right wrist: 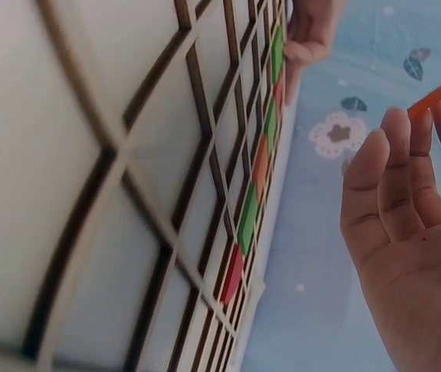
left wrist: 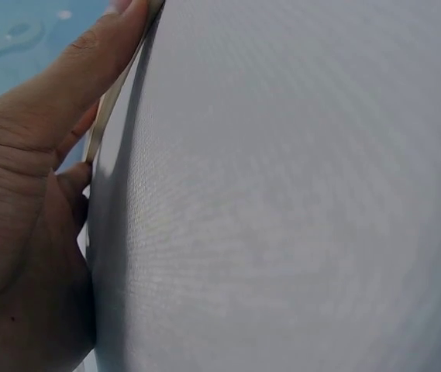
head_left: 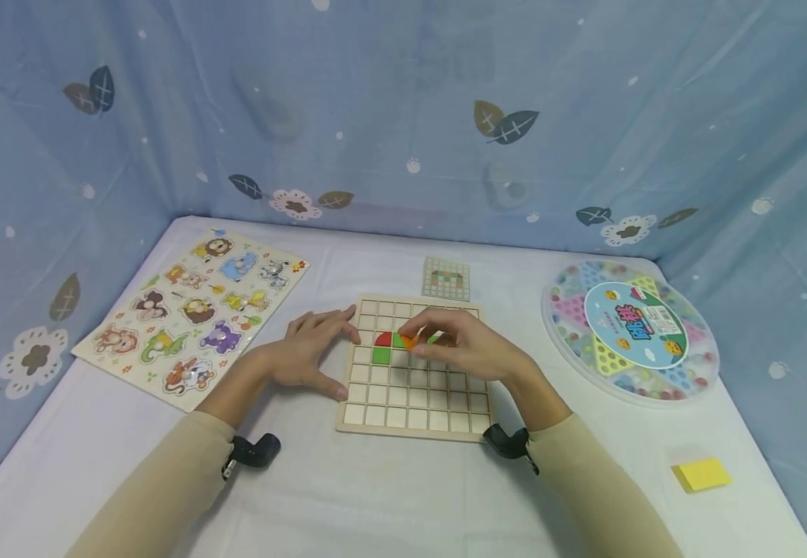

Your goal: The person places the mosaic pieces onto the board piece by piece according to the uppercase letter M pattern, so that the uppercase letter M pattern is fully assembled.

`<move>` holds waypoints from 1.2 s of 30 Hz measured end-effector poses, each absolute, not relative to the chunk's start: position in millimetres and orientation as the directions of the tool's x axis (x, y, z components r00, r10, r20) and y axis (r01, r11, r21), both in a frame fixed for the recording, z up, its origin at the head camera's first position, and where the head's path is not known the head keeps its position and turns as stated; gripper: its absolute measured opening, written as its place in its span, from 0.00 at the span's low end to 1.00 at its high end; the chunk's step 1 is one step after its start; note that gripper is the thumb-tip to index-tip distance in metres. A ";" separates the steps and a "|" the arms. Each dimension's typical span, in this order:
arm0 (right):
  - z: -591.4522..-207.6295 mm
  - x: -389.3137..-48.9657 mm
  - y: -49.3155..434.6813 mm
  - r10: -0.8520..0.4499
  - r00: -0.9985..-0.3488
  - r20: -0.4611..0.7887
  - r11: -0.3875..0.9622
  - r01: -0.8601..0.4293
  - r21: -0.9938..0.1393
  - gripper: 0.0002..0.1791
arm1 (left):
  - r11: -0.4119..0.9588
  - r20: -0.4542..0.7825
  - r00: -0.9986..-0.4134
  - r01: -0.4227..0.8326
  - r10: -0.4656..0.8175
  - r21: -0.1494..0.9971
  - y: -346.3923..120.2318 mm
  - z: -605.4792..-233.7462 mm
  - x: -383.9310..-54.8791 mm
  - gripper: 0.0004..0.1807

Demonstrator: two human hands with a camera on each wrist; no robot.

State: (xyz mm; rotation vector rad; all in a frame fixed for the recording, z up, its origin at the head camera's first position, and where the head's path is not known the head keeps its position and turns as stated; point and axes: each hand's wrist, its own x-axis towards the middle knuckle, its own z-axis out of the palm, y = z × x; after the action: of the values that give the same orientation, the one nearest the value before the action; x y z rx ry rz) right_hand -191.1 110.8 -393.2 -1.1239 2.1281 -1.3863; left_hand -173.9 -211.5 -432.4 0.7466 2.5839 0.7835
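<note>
A wooden grid board [head_left: 396, 418] lies on the white table. In its upper rows sit a red rounded piece [head_left: 384, 339], a green square [head_left: 381, 356] and other green pieces. The right wrist view also shows an orange piece [right wrist: 260, 164] set in the grid. My right hand [head_left: 469, 342] is above the board, pinching a small orange piece [right wrist: 427, 101] between thumb and finger. Spread along the board's left edge, my left hand [head_left: 305, 353] touches it with thumb and fingertips. The right hand hides part of the grid in the head view.
Behind the board lies a small pattern card [head_left: 446, 279]. An animal puzzle board [head_left: 190, 310] is at the left. To the right are a round clear case of marbles [head_left: 629, 333] and a folded yellow paper [head_left: 701, 474]. A blue curtain [head_left: 403, 139] encloses the table.
</note>
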 end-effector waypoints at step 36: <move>-403.5 -187.8 57.5 -0.813 -0.580 -0.048 0.456 -0.582 -0.673 0.14 | 0.701 -0.152 -0.802 0.392 0.577 0.595 -212.7 -432.3 -173.3 0.44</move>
State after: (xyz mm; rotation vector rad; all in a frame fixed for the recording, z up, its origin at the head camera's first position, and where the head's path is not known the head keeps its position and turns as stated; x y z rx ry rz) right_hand -187.8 57.5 -403.5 -1.1804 2.3462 -0.8763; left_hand -173.3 -212.7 -432.3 0.7601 2.5834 0.7953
